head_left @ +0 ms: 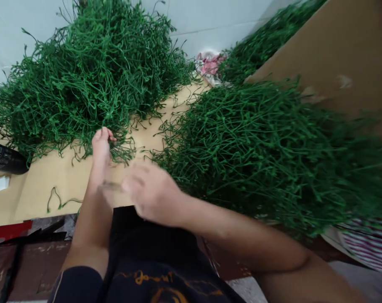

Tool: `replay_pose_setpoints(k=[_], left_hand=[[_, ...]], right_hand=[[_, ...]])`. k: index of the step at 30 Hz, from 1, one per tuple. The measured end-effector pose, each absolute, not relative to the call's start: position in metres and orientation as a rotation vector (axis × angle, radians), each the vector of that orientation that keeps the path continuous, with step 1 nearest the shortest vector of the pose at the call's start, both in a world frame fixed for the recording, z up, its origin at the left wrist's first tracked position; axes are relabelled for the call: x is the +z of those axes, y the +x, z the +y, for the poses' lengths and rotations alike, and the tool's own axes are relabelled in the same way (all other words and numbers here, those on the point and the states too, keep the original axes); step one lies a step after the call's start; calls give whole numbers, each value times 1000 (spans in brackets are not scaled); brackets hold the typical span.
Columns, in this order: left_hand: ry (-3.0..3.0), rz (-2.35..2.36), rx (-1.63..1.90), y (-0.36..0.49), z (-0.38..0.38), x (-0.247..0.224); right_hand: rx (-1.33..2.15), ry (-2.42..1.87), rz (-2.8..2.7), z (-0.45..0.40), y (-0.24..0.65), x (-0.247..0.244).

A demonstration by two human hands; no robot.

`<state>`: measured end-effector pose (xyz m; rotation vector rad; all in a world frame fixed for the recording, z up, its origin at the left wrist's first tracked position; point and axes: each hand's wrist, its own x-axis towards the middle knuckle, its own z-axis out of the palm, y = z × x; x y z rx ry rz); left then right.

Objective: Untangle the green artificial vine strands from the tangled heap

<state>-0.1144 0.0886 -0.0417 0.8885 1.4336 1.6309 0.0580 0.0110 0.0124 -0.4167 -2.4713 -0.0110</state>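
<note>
Heap of green stems, right point(257, 147): broad, sprawling over the board, its stems lying mostly lengthwise.

Heap of green stems, left point(99, 71): tall, tangled, against the tiled wall point(194, 17).

Cardboard sheet point(61, 172): flat, lying under both heaps, bare along the front.

Cardboard panel point(336, 54): slanting, behind the right heap.

Further green mass point(269, 42): beyond the panel, partly hidden.

Black bottle point(8, 160): on its side at the left edge.

Pink-and-white item point(210, 65): between the heaps, at the back; nature unclear.

Right hand point(159, 193): motion-blurred, fingers curled; a thin pale streak juts toward the left forearm. Whether anything is gripped cannot be told.

Left hand point(101, 145): fingers bent in at the left heap's front edge, beside splayed stems; a grip cannot be confirmed.

White block point(0, 184): below the bottle.

Loose stems point(54, 198): a few, apart, near the front edge.

Progress, as judged: incomplete, with plenty heaped on both sides. Which heap is handled and which remains cannot be told; no tied bundle shows.
</note>
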Motion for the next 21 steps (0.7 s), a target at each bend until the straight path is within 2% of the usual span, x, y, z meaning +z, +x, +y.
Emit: replay_pose_setpoints(k=[4,7,8,12,14,18,21], left_hand=[[907,1359,1638,-107,78,-35],[962,1344,1626,-102,77,-33],[959,1325,1615,-102,78,-33],[874,1225,1574,-98,83,-34],[865,1227,1568,-95,84,-34],[926,1224,1529,-89,84,-36],[979,1225,1471,-88,82,-37]], right_hand=[[-38,-1063,-2392,40,94,45],[-245,-1540,-2157,66,148,63],[-357,-1624,-2075,71,167,66],[-576,-1509,-2011,80,203,66],[-495,-1440,-2021,78,185,57],[36,-1244,-2359,75,102,27],[294,-1216,-2468,77,49,6]])
